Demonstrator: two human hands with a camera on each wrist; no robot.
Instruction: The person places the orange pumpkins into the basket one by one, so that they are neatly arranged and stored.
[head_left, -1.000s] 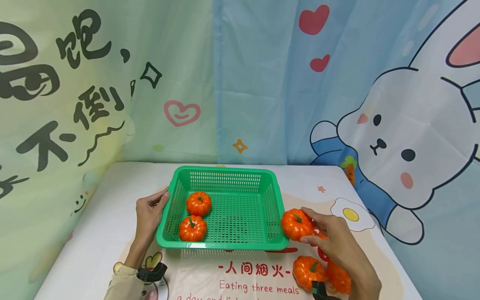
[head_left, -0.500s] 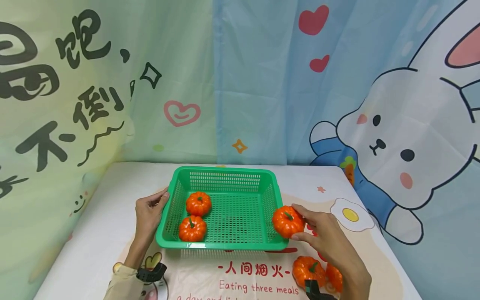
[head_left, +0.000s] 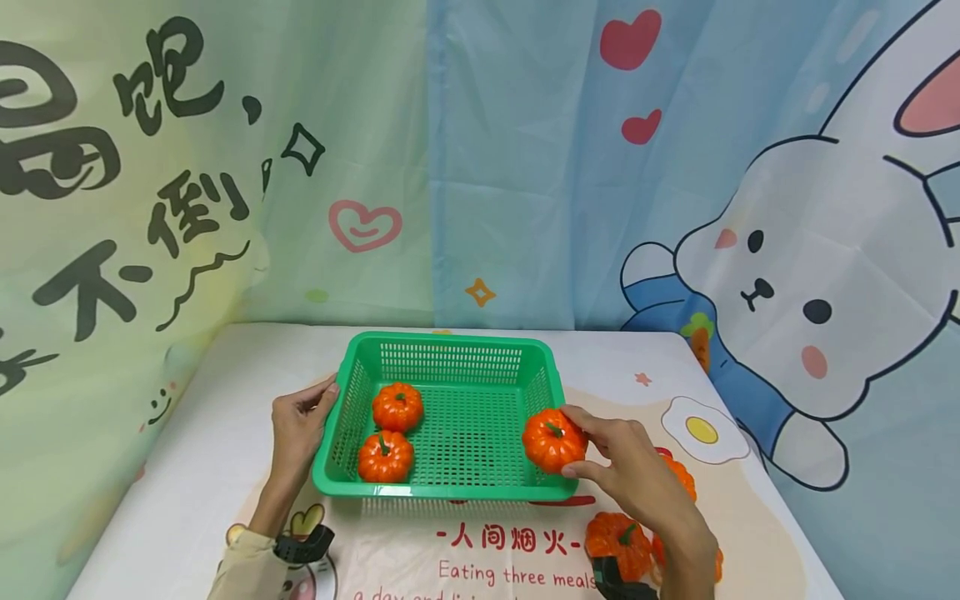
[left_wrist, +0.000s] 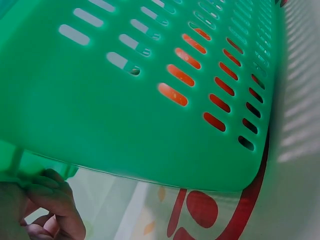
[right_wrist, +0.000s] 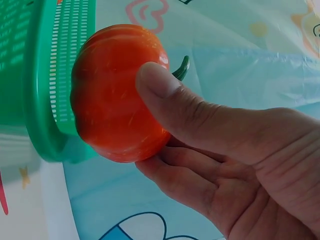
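Note:
My right hand (head_left: 622,467) pinches a small orange pumpkin (head_left: 554,441) with a green stem, over the right end of a green plastic basket (head_left: 465,492). In the right wrist view the thumb lies across the side of that pumpkin (right_wrist: 117,95), with fingers beneath it. My left hand (head_left: 300,425) grips the basket's left rim between thumb and fingers; the left wrist view shows its curled fingers (left_wrist: 55,200) at the rim. Inside the basket, on the left, sit two more pumpkins, one at the back (head_left: 397,407) and another in front (head_left: 386,457).
Right of the basket, several pumpkins lie on the table, one a front pumpkin (head_left: 617,543), others partly hidden by my right arm. A printed cloth (head_left: 465,554) covers the table. Behind it hangs a curtain (head_left: 502,167) with a rabbit print.
My right hand has carried its pumpkin leftward, from outside the basket's right rim to over the inside. The left hand and the basket stay in place.

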